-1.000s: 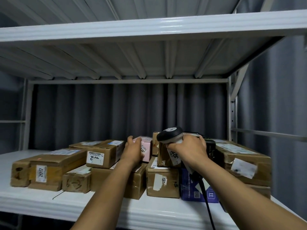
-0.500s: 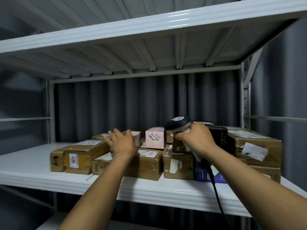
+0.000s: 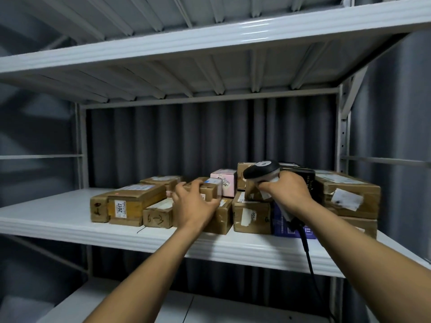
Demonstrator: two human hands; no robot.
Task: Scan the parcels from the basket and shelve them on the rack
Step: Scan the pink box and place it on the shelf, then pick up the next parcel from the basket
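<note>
The left hand (image 3: 193, 206) is on a small brown parcel (image 3: 210, 188) that sits atop a lower carton (image 3: 222, 217) near the middle of the rack shelf (image 3: 53, 217); its fingers (image 3: 184, 190) curl over the parcel's near top edge and the thumb reaches along its right side, so the hand holds it from above and in front. The parcel lies just beyond the fingertips, and its long axis seems to run front to back into the shelf, though the hand hides too much of it to be sure. Any further push would therefore go straight away from the person, probably to seat the parcel before letting go.

The right hand (image 3: 289, 192) is well to the right and occupied: it grips the handle of the scanner (image 3: 261, 167), whose dark head points left, and its cable (image 3: 307, 252) hangs down past the shelf edge. The hand also bears on a small labelled carton (image 3: 251, 195) under it; whether it holds that one too cannot be told. The left hand is plainly the nearer one, being already on the parcel.

Counted as well as the overlap allows, there are about eleven brown cartons including the three named, one pink box (image 3: 225, 177), one blue box (image 3: 281, 226) and one black box (image 3: 306, 180) — all crowded on the middle and right of the shelf, several stacked two high. There are one scanner and two hands; the basket is not in view.
</note>
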